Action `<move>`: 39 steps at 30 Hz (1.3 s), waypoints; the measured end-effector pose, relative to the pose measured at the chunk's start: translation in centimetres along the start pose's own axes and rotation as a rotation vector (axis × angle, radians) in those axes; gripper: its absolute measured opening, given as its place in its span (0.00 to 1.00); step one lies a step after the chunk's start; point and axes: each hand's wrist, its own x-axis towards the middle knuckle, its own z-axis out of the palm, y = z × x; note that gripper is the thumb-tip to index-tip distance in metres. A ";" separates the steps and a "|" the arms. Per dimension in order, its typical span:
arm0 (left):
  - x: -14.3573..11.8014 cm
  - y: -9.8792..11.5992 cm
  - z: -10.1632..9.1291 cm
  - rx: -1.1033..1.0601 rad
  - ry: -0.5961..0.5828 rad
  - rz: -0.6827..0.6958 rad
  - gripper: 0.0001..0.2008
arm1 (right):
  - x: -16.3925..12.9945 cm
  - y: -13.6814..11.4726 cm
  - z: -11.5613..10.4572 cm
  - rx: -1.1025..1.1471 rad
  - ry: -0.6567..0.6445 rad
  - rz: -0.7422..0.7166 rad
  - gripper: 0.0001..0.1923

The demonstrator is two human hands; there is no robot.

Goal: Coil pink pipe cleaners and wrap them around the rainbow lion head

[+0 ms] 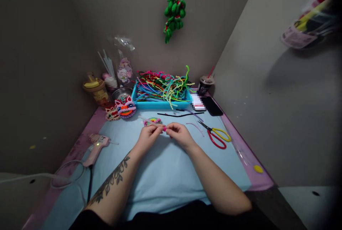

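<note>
1. Well, through the head view I see both bare hands meeting near the middle of the sky-blue cloth (165, 176).
2. The left hand (150, 134) pinches a small bright-pink piece (164, 129) between thumb and fingers; a thin pale strip (144, 118) slants out past its fingertips.
3. The right hand (180, 135) grips the same pink piece from the other side, fingertips bunched tight.
4. Just beyond the left hand I make out a round, fuzzy rainbow-coloured piece (153, 120), partly covered; whether they touch I cannot tell.
5. Ahead, my reach is bounded by the bright-blue plastic tray (162, 105) heaped with multicoloured fuzzy stems (160, 87); thin black stems (173, 115) lie across the gap.
6. To the right, a curved lilac stem (196, 126) lies near the hand, then scissors with one red and one yellow handle (210, 130), blades slightly parted.
7. A pink border (263, 180) edges the cloth there, along the grey wall (253, 108).
8. On the left, bare cloth separates the wrist from the pale-pink glue gun (97, 148), whose cord loops near the table's edge.
</note>
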 end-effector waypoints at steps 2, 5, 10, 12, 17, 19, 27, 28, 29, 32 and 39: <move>0.0 -0.1 0.0 -0.006 -0.022 0.000 0.12 | -0.1 -0.2 -0.1 -0.022 -0.038 0.013 0.15; 0.0 -0.4 0.0 -0.017 -0.044 -0.002 0.11 | -0.2 -0.4 -0.1 -0.042 -0.074 0.024 0.15; 0.2 -0.6 -0.2 -0.033 -0.033 -0.024 0.12 | -0.1 -0.7 -0.1 -0.021 -0.014 0.016 0.15; 0.3 -0.6 -0.2 -0.022 -0.029 -0.041 0.11 | 0.0 -0.6 -0.1 -0.022 0.012 0.007 0.14; 0.3 -0.2 -0.2 -0.032 -0.013 -0.099 0.11 | 0.2 0.0 0.0 -0.068 0.093 -0.062 0.12; 0.3 -0.1 -0.2 -0.058 -0.018 -0.117 0.11 | 0.2 0.2 0.1 -0.107 0.112 -0.088 0.11; 0.3 -0.4 -0.1 -0.148 -0.052 -0.165 0.14 | -0.1 0.6 0.5 -0.479 0.244 -0.277 0.06; 0.3 -0.5 -0.1 -0.160 -0.051 -0.170 0.14 | -0.1 0.6 0.5 -0.530 0.258 -0.308 0.06; 0.3 -0.5 -0.1 -0.173 -0.050 -0.174 0.14 | -0.2 0.6 0.5 -0.579 0.269 -0.336 0.05; 0.2 -0.3 -0.1 -0.207 -0.045 -0.187 0.14 | -0.3 0.7 0.6 -0.712 0.301 -0.400 0.05; 0.0 0.0 0.5 -0.263 0.005 -0.240 0.14 | -0.3 1.1 1.0 -1.031 0.423 -0.599 0.08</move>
